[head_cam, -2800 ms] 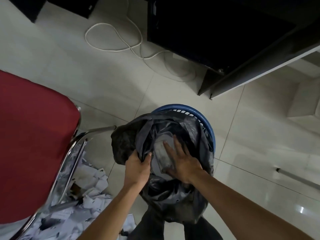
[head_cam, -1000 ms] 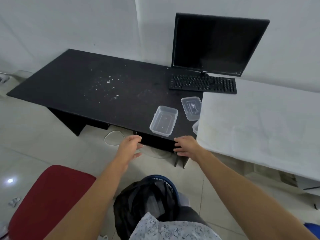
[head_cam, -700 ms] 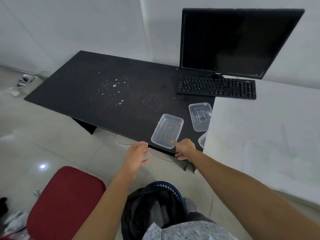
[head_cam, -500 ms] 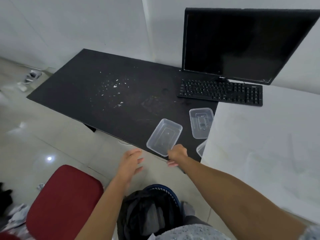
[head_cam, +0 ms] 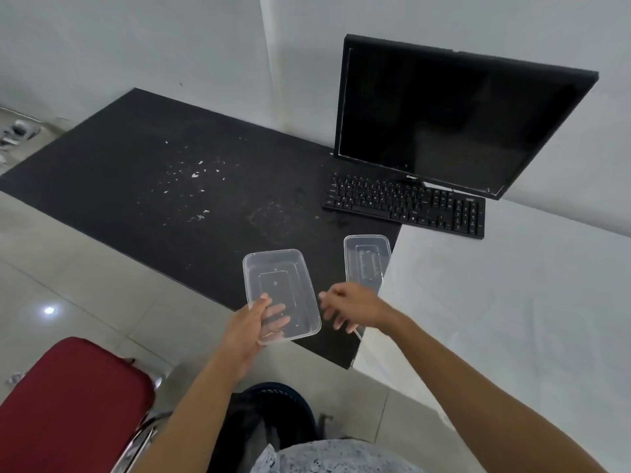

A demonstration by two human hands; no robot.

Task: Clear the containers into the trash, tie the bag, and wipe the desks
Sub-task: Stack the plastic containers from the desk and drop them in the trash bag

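The left hand [head_cam: 251, 324] grips the near corner of a clear tub [head_cam: 281, 288], thumb on the rim and fingers underneath, showing through the plastic. The right hand [head_cam: 351, 308] hangs just beside the tub's right side. Its fingers are loosely spread and blurred, and it seems to hold nothing.

The tub's near end juts past the front edge of the black desk [head_cam: 136, 165]. Whether its far end rests there or is lifted, I cannot tell. A second tub [head_cam: 367, 259] lies flat on the same desk, hard against the white desk [head_cam: 505, 302].

By my reckoning the job is in its early part. Two tubs are yet to go into the bin [head_cam: 283, 387], which stands on the floor right below the person. Its black bag [head_cam: 259, 428] looks open and untied, though the arms hide much of it. Crumbs [head_cam: 196, 175] are scattered across the middle of the black desk, with a dull smear nearer the tubs, so no wiping shows there. I see no cloth anywhere.

A monitor [head_cam: 444, 121] and a keyboard [head_cam: 406, 206] sit at the back, straddling the join of the two desks. A red chair [head_cam: 68, 404] stands to the left of the bin. The floor [head_cam: 85, 285] is pale glossy tile and the walls are plain grey-white. Some litter [head_cam: 17, 133] lies at the far left by the wall.
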